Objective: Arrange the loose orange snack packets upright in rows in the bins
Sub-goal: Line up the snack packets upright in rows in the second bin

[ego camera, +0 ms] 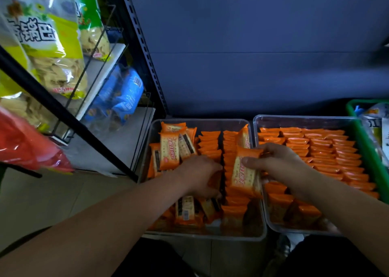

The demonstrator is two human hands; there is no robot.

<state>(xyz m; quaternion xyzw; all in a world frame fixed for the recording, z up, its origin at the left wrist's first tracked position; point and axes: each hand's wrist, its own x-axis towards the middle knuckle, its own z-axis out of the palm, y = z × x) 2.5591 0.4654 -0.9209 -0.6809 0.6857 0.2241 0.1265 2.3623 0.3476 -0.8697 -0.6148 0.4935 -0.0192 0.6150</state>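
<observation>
clear bin (259,237), right grip (280,167) pinching packet (245,175)

Head cam looks steeply down, close over two clear bins (255,119) w/ shelf rack (145,51) at left.

Right hand (280,167) gripping an orange packet (245,171) above the left clear bin (202,235); left hand (197,175) pressed among loose packets (174,148)

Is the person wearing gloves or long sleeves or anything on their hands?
No. The left hand and the right hand are bare, with no gloves, rings, watch or bracelets showing. Both forearms are uncovered too; no sleeve reaches into view.
</observation>
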